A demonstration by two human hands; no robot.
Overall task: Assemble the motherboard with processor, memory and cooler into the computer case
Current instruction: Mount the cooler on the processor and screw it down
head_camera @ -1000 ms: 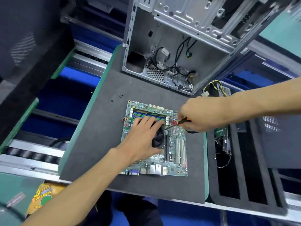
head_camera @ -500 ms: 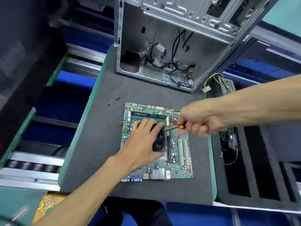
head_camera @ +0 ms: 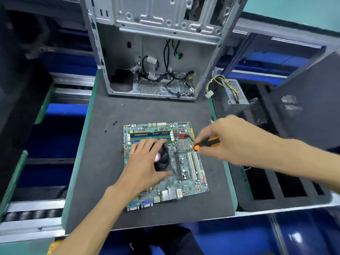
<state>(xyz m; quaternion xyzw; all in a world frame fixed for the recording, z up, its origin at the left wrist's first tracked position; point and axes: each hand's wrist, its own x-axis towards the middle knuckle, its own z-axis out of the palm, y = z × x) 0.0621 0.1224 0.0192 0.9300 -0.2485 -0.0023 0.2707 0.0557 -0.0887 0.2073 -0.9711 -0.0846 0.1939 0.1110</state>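
The computer case is stood open at the far edge of the desk, its bare metal interior crossed by loose black cables. Nearer, the green motherboard is laid flat on the dark mat, with blue memory slots along its far side and white expansion slots to the right. The black cooler is seated near the board's centre, its fan partly covered. The left hand is spread over the cooler, fingers nearly straight and pressed down, the thumb laid along the cooler's near edge. The right hand is curled around an orange and black screwdriver, held above the board's right edge beside a small silver heatsink. Three small black screws are scattered on the mat left of the board. Compared with half a second ago, the screwdriver is drawn slightly rightward from the cooler, while the left hand is kept in place.
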